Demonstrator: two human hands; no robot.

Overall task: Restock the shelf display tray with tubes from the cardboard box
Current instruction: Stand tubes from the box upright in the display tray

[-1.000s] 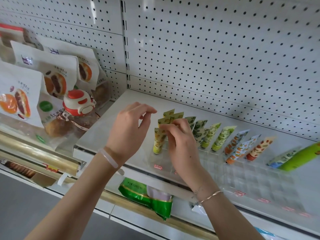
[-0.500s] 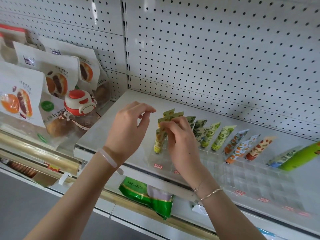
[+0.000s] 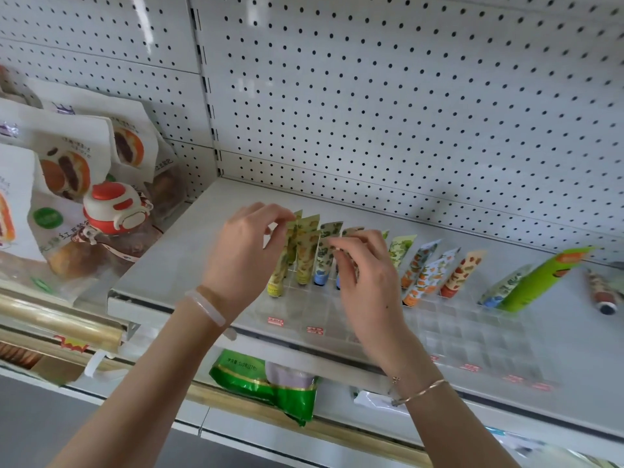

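Note:
A clear display tray (image 3: 456, 332) with small compartments sits on the white shelf (image 3: 189, 251). Several patterned tubes stand cap-down in its back row: yellow ones (image 3: 305, 256) at the left, a blue-capped one (image 3: 323, 255), then green (image 3: 399, 248) and orange ones (image 3: 420, 266) to the right. My left hand (image 3: 246, 255) pinches the top edge of the leftmost yellow tube (image 3: 281, 275). My right hand (image 3: 368, 278) pinches a blue-capped tube that it mostly hides. The cardboard box is out of view.
A large green tube (image 3: 540, 278) leans on the tray's right end, and a loose tube (image 3: 602, 293) lies beyond it. Bagged pastries (image 3: 67, 170) and a red-and-white bottle (image 3: 113, 211) crowd the left shelf. Pegboard rises behind. A green bag (image 3: 270, 383) hangs below.
My left hand moved right and took hold of the yellow tube's top. My right hand shifted right from the yellow tubes to the blue-capped ones.

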